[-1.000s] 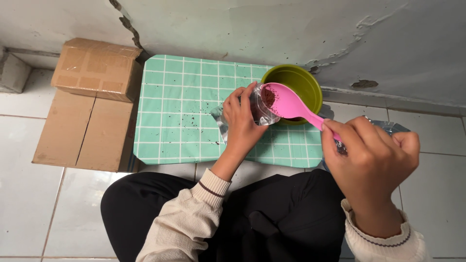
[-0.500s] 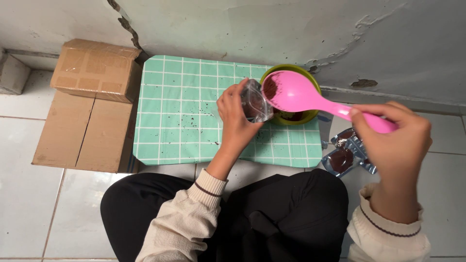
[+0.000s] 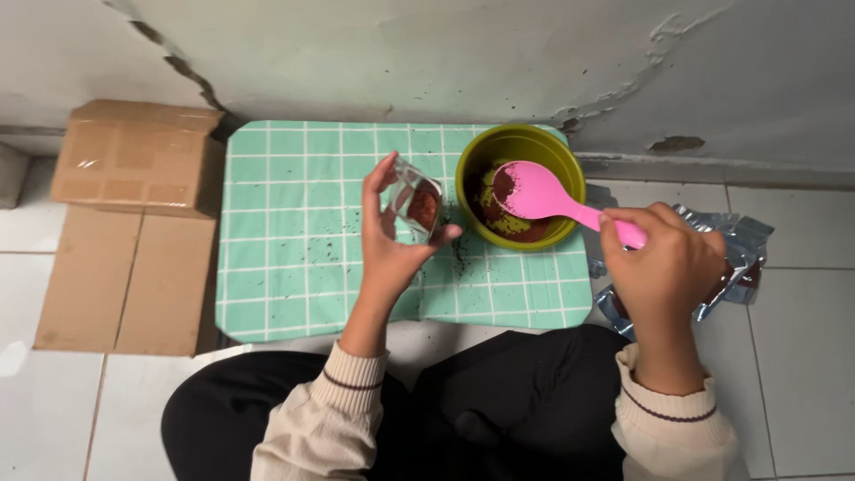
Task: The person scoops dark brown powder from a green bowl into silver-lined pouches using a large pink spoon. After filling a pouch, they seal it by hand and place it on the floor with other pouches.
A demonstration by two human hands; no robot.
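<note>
- The small clear pouch (image 3: 417, 201), partly filled with dark reddish-brown powder, sat pinched in the left hand (image 3: 392, 233), fingers curled round its back and the thumb pressed against its lower front edge; its mouth pointed toward the bowl.
- Half a second before, that pouch had been held right against the spoon over the bowl's rim; it had since been drawn away to the left, clear of both, which suggests one spoonful had gone in and another was being fetched.
- The right hand (image 3: 661, 264) was closed in a firm fist round the handle of the pink plastic spoon (image 3: 534, 192).
- The spoon's head, raised above the bowl a moment earlier, had dropped inside the olive-green bowl (image 3: 520, 142), just beyond the left hand's fingertips, and rested on the powder at the bottom with some still clinging to its face.
- Both bowl and left hand were over a mint-green checked mat (image 3: 294, 258) spread on the floor, its surface speckled with spilled grains, thickest just under the left thumb.
- Under and to the outer side of the right hand lay crumpled silvery foil pouches (image 3: 739, 245) on the white floor tiles (image 3: 802, 356).
- Well beyond the left hand, a taped cardboard box (image 3: 134, 160) stood on a flattened sheet of cardboard (image 3: 125, 285) against the cracked grey wall (image 3: 427, 53).
</note>
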